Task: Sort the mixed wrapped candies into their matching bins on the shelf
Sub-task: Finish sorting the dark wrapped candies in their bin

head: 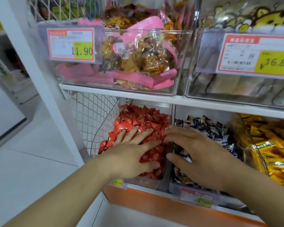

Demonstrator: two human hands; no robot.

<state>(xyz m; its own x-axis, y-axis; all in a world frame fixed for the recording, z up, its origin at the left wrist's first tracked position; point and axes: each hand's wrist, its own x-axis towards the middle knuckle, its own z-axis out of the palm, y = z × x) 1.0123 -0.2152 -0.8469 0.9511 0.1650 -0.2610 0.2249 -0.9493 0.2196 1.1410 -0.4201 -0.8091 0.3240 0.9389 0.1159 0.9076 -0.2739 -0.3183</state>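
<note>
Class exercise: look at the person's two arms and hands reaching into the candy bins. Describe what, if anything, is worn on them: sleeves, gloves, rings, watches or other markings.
Both arms are bare as far as the picture shows; no sleeve reaches into view. The left hand and the right hand wear no gloves. No ring, watch, bracelet or other marking shows on the fingers, wrists or forearms. The fingernails look short and unpainted.

Head-worn view, forward and down; close on lower shelf bins (164, 181); wide-angle.

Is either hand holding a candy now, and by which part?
No hold shows. The left hand lies flat on the red wrapped candies; the right hand spans the divider, fingertips hidden.
</note>
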